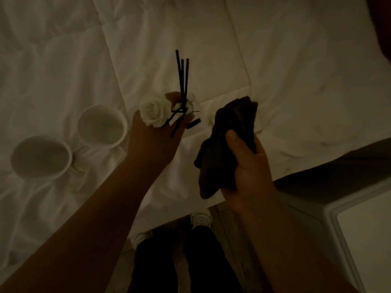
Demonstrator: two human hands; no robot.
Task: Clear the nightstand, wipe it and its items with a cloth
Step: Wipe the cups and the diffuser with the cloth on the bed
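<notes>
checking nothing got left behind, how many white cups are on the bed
2. One white cup stands far left on the bed; the other cup stands just right of it, beside the left hand. More could lie outside the frame.

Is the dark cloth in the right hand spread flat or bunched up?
Bunched up: the right hand grips the dark cloth, crumpled, folds hanging.
</notes>
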